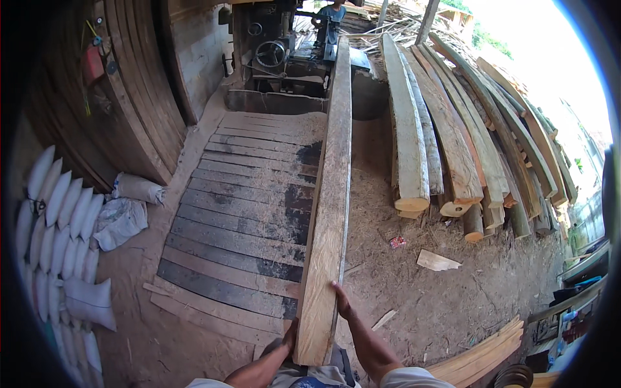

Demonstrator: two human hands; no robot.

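A long squared timber beam [333, 174] runs from just in front of my body to the machine at the far end. Its near end is pale and rough-sawn, close to my lap. My left hand [290, 334] grips the beam's left side near that end, its fingers mostly hidden by the wood. A little farther along, my right hand [343, 301] holds the right side, with the thumb tip at the top edge and the other fingers largely out of sight.
A machine with a handwheel [270, 54] stands ahead; a person [332, 14] is behind it. Timbers [409, 136] lie stacked at right, white sacks [65, 213] at left. Sawdust covers the plank platform [239, 187]. A wood scrap [438, 260] and sawn boards [485, 352] lie at right.
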